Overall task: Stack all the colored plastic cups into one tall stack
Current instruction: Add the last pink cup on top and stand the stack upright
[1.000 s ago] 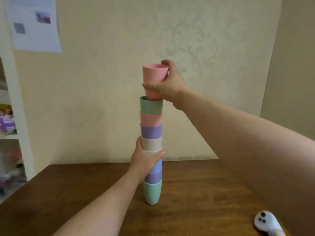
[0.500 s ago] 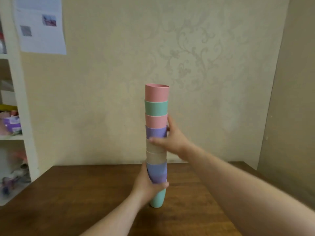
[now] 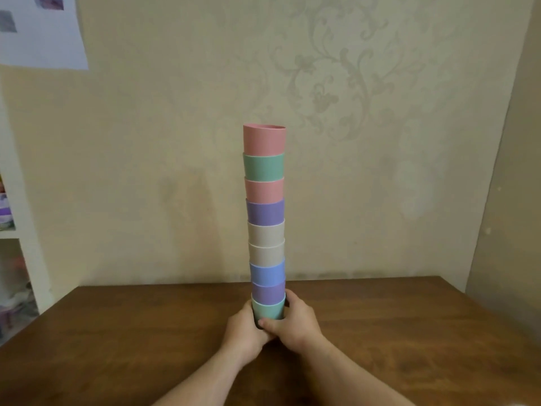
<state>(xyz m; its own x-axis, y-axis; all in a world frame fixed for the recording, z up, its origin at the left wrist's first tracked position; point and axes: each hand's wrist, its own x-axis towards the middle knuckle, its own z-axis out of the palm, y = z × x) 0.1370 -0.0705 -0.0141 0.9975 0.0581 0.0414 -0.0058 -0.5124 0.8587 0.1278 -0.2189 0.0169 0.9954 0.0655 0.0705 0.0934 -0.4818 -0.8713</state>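
Observation:
One tall stack of cups (image 3: 265,221) stands upright on the brown wooden table (image 3: 117,332). From the top its colours run pink, green, pink, purple, two beige, blue, purple, with a green cup (image 3: 268,309) at the bottom. My left hand (image 3: 246,332) wraps the bottom cup from the left. My right hand (image 3: 294,320) wraps it from the right, thumb across the front. Both hands hide the base of the stack.
A beige patterned wall (image 3: 351,142) rises right behind the table. A white shelf unit (image 3: 14,238) with small items stands at the far left. A paper sheet (image 3: 41,30) hangs on the wall at the upper left.
My right hand pushed the pink cup down onto the stack, then slid down to the base. My left hand also dropped to the bottom cup. The view shifted.

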